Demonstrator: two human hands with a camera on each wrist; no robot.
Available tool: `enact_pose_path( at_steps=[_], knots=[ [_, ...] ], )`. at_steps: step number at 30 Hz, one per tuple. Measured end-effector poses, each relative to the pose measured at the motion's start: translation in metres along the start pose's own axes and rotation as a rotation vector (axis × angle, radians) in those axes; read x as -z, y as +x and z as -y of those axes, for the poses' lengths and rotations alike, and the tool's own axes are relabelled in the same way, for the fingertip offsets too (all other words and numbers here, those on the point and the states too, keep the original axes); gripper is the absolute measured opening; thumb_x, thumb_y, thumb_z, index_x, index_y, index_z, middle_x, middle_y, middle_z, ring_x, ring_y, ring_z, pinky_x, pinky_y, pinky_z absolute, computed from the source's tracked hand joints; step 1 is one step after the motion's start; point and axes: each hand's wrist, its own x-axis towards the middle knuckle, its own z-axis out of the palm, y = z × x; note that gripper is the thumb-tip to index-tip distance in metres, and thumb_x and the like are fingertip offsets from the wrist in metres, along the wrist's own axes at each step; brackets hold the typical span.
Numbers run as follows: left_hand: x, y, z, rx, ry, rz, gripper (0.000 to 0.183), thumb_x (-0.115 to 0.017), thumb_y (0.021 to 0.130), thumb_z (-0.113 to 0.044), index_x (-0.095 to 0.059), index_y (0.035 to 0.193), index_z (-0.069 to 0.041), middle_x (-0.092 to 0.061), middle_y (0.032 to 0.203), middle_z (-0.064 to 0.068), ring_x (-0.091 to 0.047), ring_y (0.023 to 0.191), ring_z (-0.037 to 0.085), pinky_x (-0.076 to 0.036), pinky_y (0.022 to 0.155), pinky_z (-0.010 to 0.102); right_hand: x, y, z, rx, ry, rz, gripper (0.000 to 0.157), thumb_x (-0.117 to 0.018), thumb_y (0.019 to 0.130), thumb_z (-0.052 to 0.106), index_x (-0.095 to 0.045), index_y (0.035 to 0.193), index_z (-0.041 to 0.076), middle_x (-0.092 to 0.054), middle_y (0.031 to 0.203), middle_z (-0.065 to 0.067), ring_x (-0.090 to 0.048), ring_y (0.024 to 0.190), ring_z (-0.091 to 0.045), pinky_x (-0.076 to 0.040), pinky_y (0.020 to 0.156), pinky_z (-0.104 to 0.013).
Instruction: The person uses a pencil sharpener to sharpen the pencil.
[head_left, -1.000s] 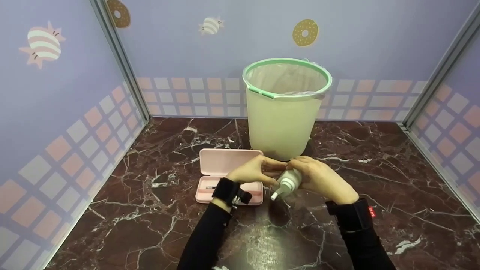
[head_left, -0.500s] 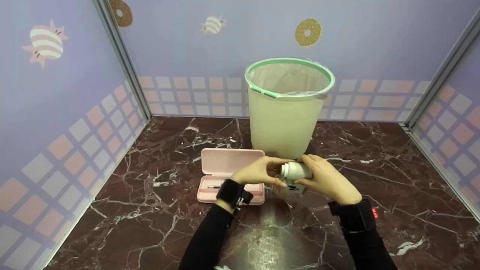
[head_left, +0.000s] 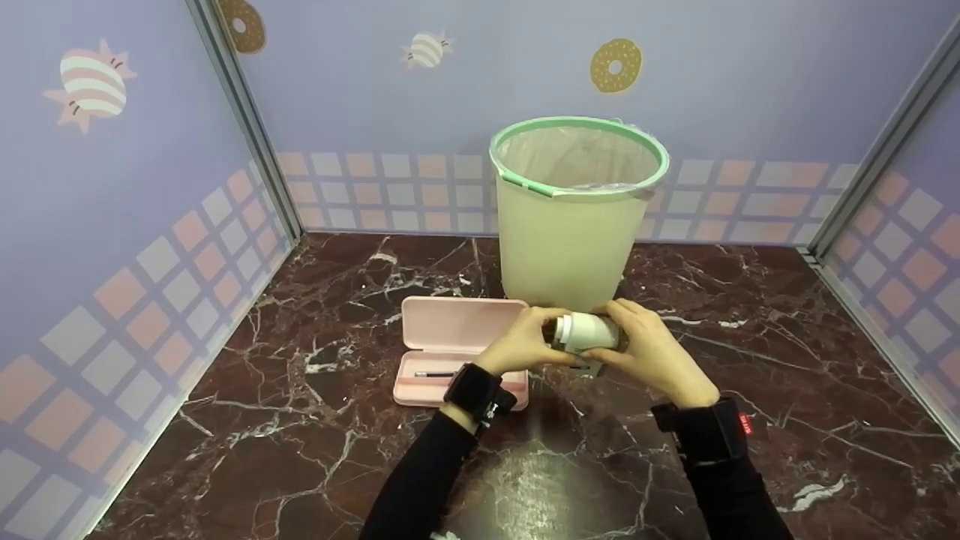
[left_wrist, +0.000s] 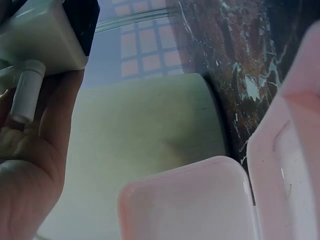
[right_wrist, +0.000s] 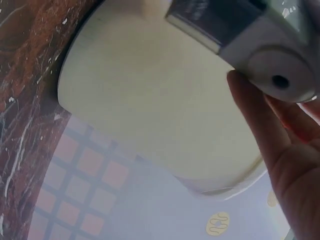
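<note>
Between both hands, in front of the bin, is a white hand-crank pencil sharpener [head_left: 592, 335], lying on its side. My left hand [head_left: 517, 346] holds its left end, thumb below and fingers above. In the left wrist view the crank's white knob [left_wrist: 27, 95] sticks out over the palm. My right hand [head_left: 660, 360] grips the body from the right. The right wrist view shows the sharpener's round face with a dark hole [right_wrist: 281, 81] and a dark box-shaped part beside it. Some of the sharpener is hidden behind the fingers.
An open pink pencil case [head_left: 450, 322] lies left of the sharpener, partly under my left wrist. Inside it is a slim dark stick [head_left: 435, 373] with a silvery end. A tall pale bin [head_left: 570, 247] with a green rim and clear liner stands behind, on the dark marbled tabletop [head_left: 322, 450].
The sharpener has turned in the hands from slanting down-left, crank towards me, to lying sideways. Both hands have risen slightly, and the left has moved right.
</note>
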Motion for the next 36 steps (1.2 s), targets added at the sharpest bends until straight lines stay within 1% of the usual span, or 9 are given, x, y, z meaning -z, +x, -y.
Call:
enact_pose_path(
  at_steps=[2,5,7,11,14,18,21,25,36],
  knots=[
    [0.003,-0.001,-0.001,0.001,-0.036,-0.012,0.053,-0.089,0.069,-0.018,-0.069,0.116,-0.003,-0.073,0.103,0.010,-0.064,0.085,0.009,-0.055,0.080,0.022,0.000,0.000,-0.002,-0.022,0.060,0.007,0.066,-0.087,0.071,0.013,-0.056,0.128,0.000,-0.066,0.116,-0.020,-0.066,0.099,-0.032,-0.056,0.086,-0.046],
    [0.007,-0.002,-0.003,0.001,-0.105,-0.044,0.053,-0.089,0.069,-0.015,-0.069,0.115,-0.002,-0.074,0.103,0.012,-0.066,0.084,0.010,-0.057,0.080,0.025,0.000,0.000,-0.005,-0.094,0.121,0.043,0.087,-0.090,0.065,0.009,-0.044,0.138,0.000,-0.065,0.120,-0.024,-0.068,0.103,-0.036,-0.056,0.090,-0.047],
    [0.010,-0.003,-0.004,0.001,-0.142,-0.070,0.052,-0.089,0.068,-0.013,-0.069,0.114,-0.001,-0.074,0.102,0.012,-0.066,0.083,0.010,-0.058,0.079,0.026,-0.001,-0.001,-0.007,-0.157,0.155,0.078,0.092,-0.090,0.063,0.007,-0.039,0.139,0.001,-0.065,0.119,-0.025,-0.068,0.105,-0.037,-0.056,0.091,-0.048],
    [0.013,-0.003,-0.006,0.001,-0.168,-0.092,0.050,-0.089,0.067,-0.011,-0.070,0.113,0.000,-0.075,0.101,0.013,-0.066,0.081,0.009,-0.058,0.077,0.027,-0.004,-0.002,-0.011,-0.248,0.213,0.116,0.081,-0.087,0.068,0.006,-0.043,0.136,0.002,-0.067,0.120,-0.023,-0.067,0.108,-0.036,-0.054,0.095,-0.050],
    [0.014,-0.004,-0.007,0.000,-0.167,-0.091,0.050,-0.089,0.067,-0.012,-0.070,0.112,-0.001,-0.075,0.101,0.012,-0.067,0.082,0.010,-0.058,0.077,0.027,-0.005,-0.001,-0.012,-0.279,0.272,0.123,0.067,-0.084,0.073,0.007,-0.053,0.132,0.003,-0.068,0.121,-0.017,-0.067,0.110,-0.032,-0.052,0.098,-0.050],
    [0.016,-0.005,-0.010,0.010,-0.149,-0.093,0.049,-0.090,0.067,-0.014,-0.071,0.110,-0.003,-0.075,0.101,0.011,-0.067,0.083,0.011,-0.058,0.078,0.027,-0.004,-0.001,-0.014,-0.296,0.356,0.145,0.058,-0.083,0.073,0.008,-0.061,0.127,0.005,-0.070,0.117,-0.011,-0.068,0.107,-0.026,-0.053,0.096,-0.046],
    [0.016,-0.005,-0.012,0.021,-0.136,-0.090,0.048,-0.091,0.066,-0.015,-0.072,0.109,-0.003,-0.075,0.100,0.011,-0.067,0.081,0.011,-0.058,0.076,0.027,-0.003,-0.001,-0.016,-0.299,0.413,0.166,0.056,-0.083,0.073,0.007,-0.062,0.125,0.004,-0.071,0.115,-0.012,-0.069,0.103,-0.026,-0.056,0.093,-0.043],
    [0.016,-0.006,-0.013,0.029,-0.119,-0.081,0.048,-0.091,0.066,-0.016,-0.072,0.108,-0.003,-0.075,0.097,0.010,-0.068,0.079,0.011,-0.059,0.074,0.027,-0.002,-0.001,-0.018,-0.316,0.477,0.192,0.056,-0.083,0.074,0.009,-0.061,0.125,0.002,-0.070,0.116,-0.015,-0.069,0.104,-0.027,-0.055,0.094,-0.044],
    [0.019,-0.006,-0.014,0.045,-0.102,-0.048,0.045,-0.091,0.065,-0.018,-0.072,0.104,-0.003,-0.075,0.093,0.010,-0.068,0.075,0.012,-0.059,0.071,0.027,-0.001,-0.002,-0.019,-0.358,0.519,0.230,0.059,-0.085,0.071,0.009,-0.061,0.125,0.003,-0.072,0.114,-0.013,-0.070,0.102,-0.027,-0.058,0.086,-0.031]
  ],
)
